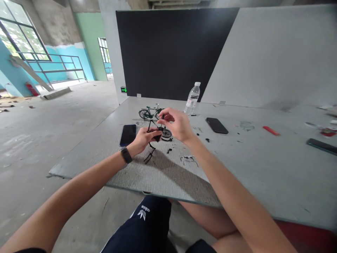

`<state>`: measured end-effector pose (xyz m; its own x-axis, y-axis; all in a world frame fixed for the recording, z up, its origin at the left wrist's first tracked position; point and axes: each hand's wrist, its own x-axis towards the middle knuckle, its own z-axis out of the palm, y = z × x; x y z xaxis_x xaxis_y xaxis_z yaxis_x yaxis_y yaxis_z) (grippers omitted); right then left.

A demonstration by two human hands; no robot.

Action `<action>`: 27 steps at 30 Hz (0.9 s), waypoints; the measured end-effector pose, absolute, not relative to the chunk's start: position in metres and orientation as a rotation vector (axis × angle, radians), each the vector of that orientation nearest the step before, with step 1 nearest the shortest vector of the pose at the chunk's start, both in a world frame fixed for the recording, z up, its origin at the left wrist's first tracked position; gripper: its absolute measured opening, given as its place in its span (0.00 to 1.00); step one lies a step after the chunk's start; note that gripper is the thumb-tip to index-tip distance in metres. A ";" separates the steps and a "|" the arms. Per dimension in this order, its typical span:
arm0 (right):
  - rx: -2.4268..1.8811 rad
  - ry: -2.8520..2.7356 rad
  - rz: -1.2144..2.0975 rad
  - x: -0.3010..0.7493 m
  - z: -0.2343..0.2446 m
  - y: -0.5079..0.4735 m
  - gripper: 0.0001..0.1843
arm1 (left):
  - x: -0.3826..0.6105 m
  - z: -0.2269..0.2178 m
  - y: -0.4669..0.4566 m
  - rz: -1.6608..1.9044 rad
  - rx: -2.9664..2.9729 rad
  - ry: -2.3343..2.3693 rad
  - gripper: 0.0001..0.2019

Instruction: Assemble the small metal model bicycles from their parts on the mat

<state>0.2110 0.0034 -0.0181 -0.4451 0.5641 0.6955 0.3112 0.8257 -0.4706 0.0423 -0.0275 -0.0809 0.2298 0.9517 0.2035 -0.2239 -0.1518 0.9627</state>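
Note:
My left hand [143, 138] is closed around the black frame [151, 125] of a small model bicycle, held just above the table. A spoked wheel [166, 133] shows beside the frame; whether it is joined on, I cannot tell. My right hand [179, 123] pinches a small dark rod [163, 116] upright over the frame, its lower end close to the part in my left fingers. Behind both hands stands a dark green model bicycle [147, 113], partly hidden by my right hand. Nearer me lie a black forked part [149, 156] and silver bent parts [189, 160].
Small black pieces [169, 151] are scattered on the grey table [252, 168]. A phone [128, 135] lies left of my hands, another phone [217, 125] to the right. A water bottle [192, 98] stands behind. Farther right are a red object [271, 130] and a dark flat object [322, 146].

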 end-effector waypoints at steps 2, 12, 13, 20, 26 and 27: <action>-0.655 -2.042 0.335 0.212 -0.020 0.002 0.08 | 0.043 -0.080 -0.029 1.224 1.322 0.775 0.13; -0.606 -2.158 0.402 0.217 -0.020 -0.007 0.17 | 0.044 -0.078 -0.031 1.210 1.313 0.786 0.13; -0.596 -2.157 0.382 0.217 -0.020 -0.008 0.16 | 0.044 -0.078 -0.031 1.211 1.319 0.782 0.13; -0.697 -2.049 0.182 0.215 -0.029 -0.004 0.12 | 0.043 -0.082 -0.029 1.213 1.329 0.817 0.12; -0.601 -2.151 0.216 0.223 -0.028 -0.005 0.15 | 0.043 -0.083 -0.028 1.217 1.304 0.796 0.11; -0.581 -2.151 0.239 0.224 -0.027 -0.006 0.15 | 0.044 -0.082 -0.028 1.221 1.300 0.791 0.11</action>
